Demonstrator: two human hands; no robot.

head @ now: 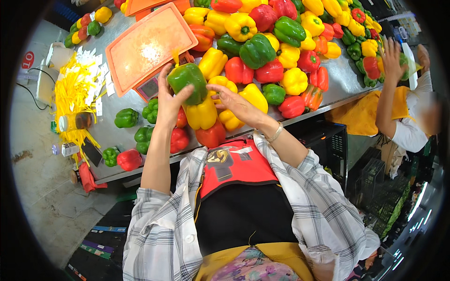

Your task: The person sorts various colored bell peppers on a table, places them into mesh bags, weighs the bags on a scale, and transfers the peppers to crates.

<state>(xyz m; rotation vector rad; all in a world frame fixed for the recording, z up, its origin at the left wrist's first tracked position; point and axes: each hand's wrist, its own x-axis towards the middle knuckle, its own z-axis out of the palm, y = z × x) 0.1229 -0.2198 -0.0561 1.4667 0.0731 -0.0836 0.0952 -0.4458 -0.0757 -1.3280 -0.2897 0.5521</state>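
Observation:
My left hand [170, 98] grips a green bell pepper [188, 82], thumb on the near side and fingers on the far side. A gathered yellow net end [175, 56] sticks up above it. Directly under the green one, a yellow bell pepper [201, 114] and a red bell pepper [211, 134] line up towards me; they look like one netted row, though the net is hard to make out on them. My right hand [232, 102] hovers just right of this row, fingers apart, holding nothing. Loose peppers lie beneath and beyond it.
An orange-topped scale [151, 49] stands behind my left hand on the metal table [109, 140]. Yellow net sleeves with white tags [75, 87] and a jar [75, 122] lie left. Mixed peppers [258, 51] pile up ahead. A co-worker's raised hand [392, 59] is at right.

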